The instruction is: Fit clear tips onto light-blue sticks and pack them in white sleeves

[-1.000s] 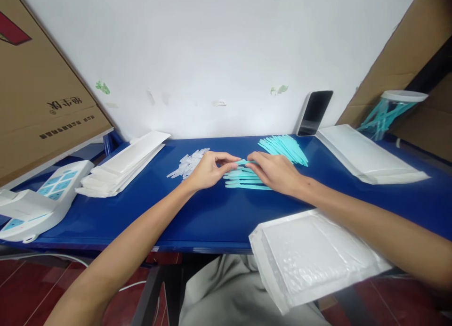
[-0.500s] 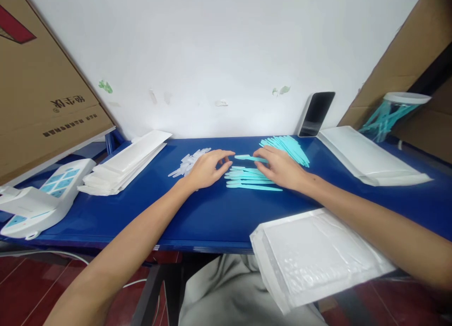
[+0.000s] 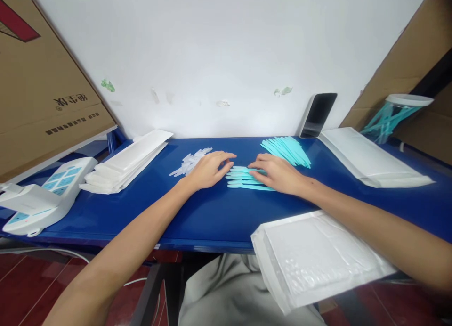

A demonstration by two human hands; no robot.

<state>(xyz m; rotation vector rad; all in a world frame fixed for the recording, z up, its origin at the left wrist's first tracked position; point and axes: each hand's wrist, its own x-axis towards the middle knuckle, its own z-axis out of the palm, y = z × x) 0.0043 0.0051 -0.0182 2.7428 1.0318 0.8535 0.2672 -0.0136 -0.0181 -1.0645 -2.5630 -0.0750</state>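
Observation:
My left hand [image 3: 212,169] is open at the left end of a row of turquoise eyebrow razors [image 3: 235,177], thumb and index finger apart with nothing between them. Beside and partly behind that hand lies a pile of small translucent caps [image 3: 190,161]. My right hand [image 3: 277,173] reaches over the row from the right, its thumb and index finger closed around the farthest razor, whose head points left. The palm and fingers hide the handles' right ends. Behind my right hand is a larger heap of turquoise razors [image 3: 287,149].
White padded mailers lie at left [image 3: 123,163] and right [image 3: 376,158]; another mailer [image 3: 318,255] overhangs the front edge below my right forearm. A phone [image 3: 318,115] leans on the wall. A tub of turquoise razors [image 3: 391,116] stands far right, a power strip [image 3: 58,189] far left.
My right hand has lowered the razor it held from above the row down onto the row's far side. My left hand has hardly moved.

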